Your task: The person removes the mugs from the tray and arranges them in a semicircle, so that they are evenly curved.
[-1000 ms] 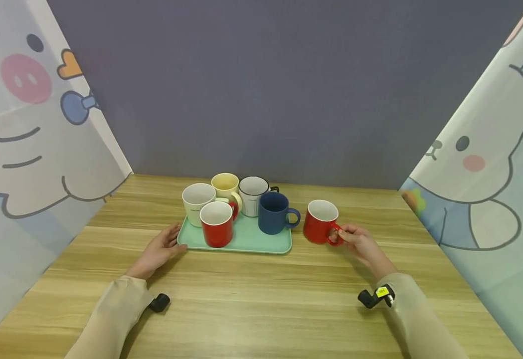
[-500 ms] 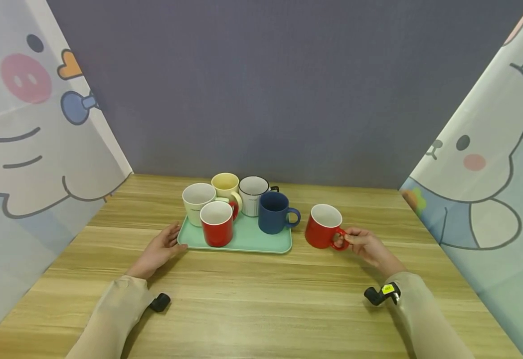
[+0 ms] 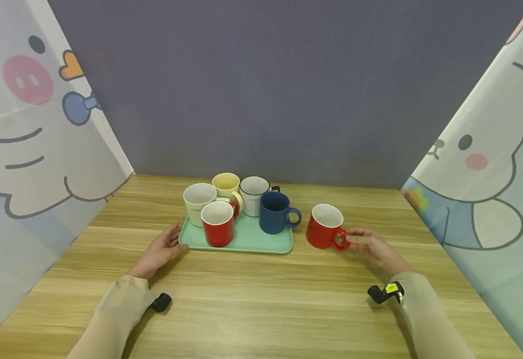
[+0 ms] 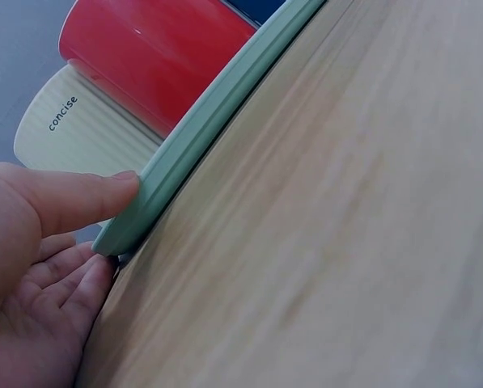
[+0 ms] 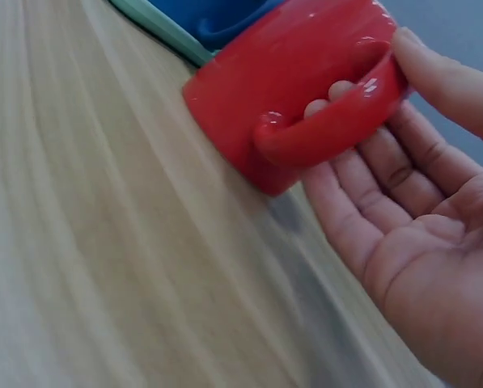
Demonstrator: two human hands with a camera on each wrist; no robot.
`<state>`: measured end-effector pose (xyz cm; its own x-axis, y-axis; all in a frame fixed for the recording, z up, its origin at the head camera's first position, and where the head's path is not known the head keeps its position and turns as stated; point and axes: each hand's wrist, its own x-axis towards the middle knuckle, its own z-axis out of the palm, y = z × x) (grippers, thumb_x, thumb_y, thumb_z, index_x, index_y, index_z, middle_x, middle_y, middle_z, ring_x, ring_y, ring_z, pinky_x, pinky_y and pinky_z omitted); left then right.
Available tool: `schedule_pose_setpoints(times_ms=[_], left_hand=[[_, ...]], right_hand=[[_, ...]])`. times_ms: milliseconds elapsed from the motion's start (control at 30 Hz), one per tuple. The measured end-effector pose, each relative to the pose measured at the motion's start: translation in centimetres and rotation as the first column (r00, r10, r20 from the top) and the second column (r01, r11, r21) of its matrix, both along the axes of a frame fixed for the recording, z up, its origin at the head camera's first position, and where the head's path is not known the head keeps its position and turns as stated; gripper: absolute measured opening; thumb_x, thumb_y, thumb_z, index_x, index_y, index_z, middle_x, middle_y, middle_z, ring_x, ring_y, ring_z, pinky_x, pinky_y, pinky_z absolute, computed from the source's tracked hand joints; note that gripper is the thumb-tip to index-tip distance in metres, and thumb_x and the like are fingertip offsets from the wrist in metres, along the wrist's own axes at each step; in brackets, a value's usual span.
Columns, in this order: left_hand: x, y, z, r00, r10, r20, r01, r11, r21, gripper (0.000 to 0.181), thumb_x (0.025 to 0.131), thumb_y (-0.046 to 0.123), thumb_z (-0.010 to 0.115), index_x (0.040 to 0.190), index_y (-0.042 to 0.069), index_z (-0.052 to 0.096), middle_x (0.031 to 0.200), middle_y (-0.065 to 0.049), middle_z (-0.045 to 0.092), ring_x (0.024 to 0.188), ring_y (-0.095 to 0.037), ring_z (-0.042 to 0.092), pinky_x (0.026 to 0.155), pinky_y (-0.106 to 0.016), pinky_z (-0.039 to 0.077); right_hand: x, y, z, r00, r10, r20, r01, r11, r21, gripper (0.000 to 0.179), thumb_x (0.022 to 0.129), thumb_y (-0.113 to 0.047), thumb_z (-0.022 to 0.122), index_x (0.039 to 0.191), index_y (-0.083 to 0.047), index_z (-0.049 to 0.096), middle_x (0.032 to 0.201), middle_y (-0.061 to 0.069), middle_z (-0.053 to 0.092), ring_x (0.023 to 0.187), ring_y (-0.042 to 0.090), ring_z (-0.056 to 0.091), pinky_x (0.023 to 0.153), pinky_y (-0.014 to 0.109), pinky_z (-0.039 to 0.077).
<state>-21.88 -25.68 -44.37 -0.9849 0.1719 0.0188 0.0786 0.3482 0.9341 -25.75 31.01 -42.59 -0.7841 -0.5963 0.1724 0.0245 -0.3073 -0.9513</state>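
Note:
A red mug (image 3: pixel 321 234) with a white inside stands upright on the table, right of a mint-green tray (image 3: pixel 252 242). My right hand (image 3: pixel 371 247) holds its handle: in the right wrist view the thumb lies at the handle's top (image 5: pixel 346 121) and fingertips show through the loop. At the tray's left end my left hand (image 3: pixel 158 252) grips the corner, thumb along the green rim (image 4: pixel 176 153) and the other fingers around the edge. On the tray sit a second red mug (image 3: pixel 218 232), a cream mug (image 3: pixel 196 204) and a blue mug (image 3: pixel 272 217).
Behind these on the tray are a yellow mug (image 3: pixel 225 184) and a white mug (image 3: pixel 252 197) with a black rim. A grey panel (image 3: pixel 261 89) backs the wooden table (image 3: pixel 261 304). Cartoon-printed cloths flank both sides.
My right hand and the red mug have shifted slightly right and toward me, mostly in the first half second; the hand then edges a little farther right. My left hand stays at the tray.

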Motion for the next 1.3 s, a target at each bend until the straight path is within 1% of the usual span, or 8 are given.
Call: schedule_pose_setpoints(times_ms=[133, 233, 400, 533, 700, 1000, 1167, 1300], left_hand=[[0.0, 0.0, 0.0, 1.000, -0.004, 0.002, 0.004, 1.000, 0.006, 0.082, 0.096, 0.002, 0.064, 0.152, -0.017, 0.007, 0.153, -0.040, 0.021, 0.140, -0.051, 0.028, 0.114, -0.053, 0.029], [0.0, 0.0, 0.0, 1.000, -0.002, -0.002, 0.002, 1.000, 0.000, 0.081, 0.096, 0.002, 0.063, 0.151, -0.017, 0.007, 0.152, -0.040, 0.022, 0.140, -0.051, 0.029, 0.114, -0.053, 0.029], [0.0, 0.0, 0.1, 1.000, 0.000, -0.014, 0.000, 1.000, -0.007, 0.080, 0.096, 0.002, 0.063, 0.151, -0.018, 0.008, 0.152, -0.040, 0.023, 0.139, -0.052, 0.029, 0.114, -0.054, 0.029], [0.1, 0.0, 0.1, 1.000, -0.002, -0.015, 0.002, 1.000, 0.002, 0.079, 0.097, 0.001, 0.062, 0.151, -0.018, 0.008, 0.152, -0.040, 0.022, 0.140, -0.052, 0.028, 0.114, -0.053, 0.028], [0.0, 0.1, 0.2, 1.000, -0.007, -0.011, 0.007, 1.000, 0.011, 0.078, 0.097, 0.000, 0.061, 0.151, -0.017, 0.006, 0.152, -0.040, 0.021, 0.140, -0.052, 0.027, 0.114, -0.053, 0.028], [0.1, 0.1, 0.1, 1.000, -0.011, -0.017, 0.011, 1.000, 0.018, 0.078, 0.097, 0.000, 0.061, 0.151, -0.017, 0.007, 0.152, -0.040, 0.021, 0.140, -0.051, 0.027, 0.114, -0.053, 0.027], [0.2, 0.1, 0.3, 1.000, -0.002, -0.019, 0.002, 1.000, 0.009, 0.078, 0.097, 0.000, 0.062, 0.151, -0.017, 0.008, 0.152, -0.040, 0.023, 0.140, -0.051, 0.029, 0.114, -0.053, 0.028], [0.2, 0.2, 0.4, 1.000, -0.005, -0.017, 0.006, 1.000, 0.012, 0.079, 0.097, 0.000, 0.062, 0.151, -0.017, 0.007, 0.152, -0.040, 0.023, 0.140, -0.051, 0.028, 0.114, -0.054, 0.028]], right_hand=[[-0.2, 0.3, 0.7, 1.000, -0.002, -0.027, 0.002, 1.000, 0.006, 0.042, 0.100, 0.014, 0.037, 0.114, -0.007, 0.071, 0.109, 0.003, 0.072, 0.101, 0.014, 0.069, 0.089, 0.026, 0.057], [-0.2, 0.2, 1.7, 0.997, -0.064, -0.042, 0.065, 0.998, 0.014, 0.037, 0.100, 0.013, 0.040, 0.113, -0.005, 0.071, 0.107, 0.004, 0.072, 0.097, 0.014, 0.069, 0.086, 0.025, 0.058], [-0.3, -0.3, 3.7, 0.981, -0.167, -0.099, 0.172, 0.984, 0.046, 0.033, 0.099, 0.013, 0.044, 0.109, -0.004, 0.070, 0.101, 0.006, 0.072, 0.094, 0.016, 0.070, 0.085, 0.027, 0.059], [-0.6, -1.0, 5.2, 0.971, -0.201, -0.129, 0.208, 0.977, 0.047, 0.035, 0.098, 0.014, 0.043, 0.107, -0.007, 0.070, 0.099, 0.005, 0.071, 0.091, 0.017, 0.071, 0.085, 0.027, 0.058], [-0.9, -2.3, 6.7, 0.964, -0.227, -0.142, 0.239, 0.968, 0.078, 0.030, 0.098, 0.012, 0.048, 0.107, -0.007, 0.069, 0.099, 0.007, 0.070, 0.090, 0.017, 0.070, 0.084, 0.028, 0.059], [-1.7, -5.7, 8.4, 0.939, -0.305, -0.157, 0.335, 0.914, 0.229, 0.023, 0.095, 0.010, 0.056, 0.103, -0.009, 0.067, 0.095, 0.002, 0.070, 0.088, 0.014, 0.069, 0.082, 0.024, 0.058], [-2.8, -7.8, 9.0, 0.928, -0.320, -0.189, 0.365, 0.882, 0.298, 0.016, 0.094, 0.006, 0.059, 0.107, -0.002, 0.065, 0.095, 0.001, 0.070, 0.088, 0.015, 0.069, 0.083, 0.026, 0.059], [-3.8, -9.5, 9.2, 0.925, -0.317, -0.208, 0.373, 0.860, 0.348, 0.017, 0.093, 0.005, 0.062, 0.110, 0.004, 0.064, 0.096, 0.003, 0.071, 0.087, 0.014, 0.070, 0.084, 0.029, 0.059]])
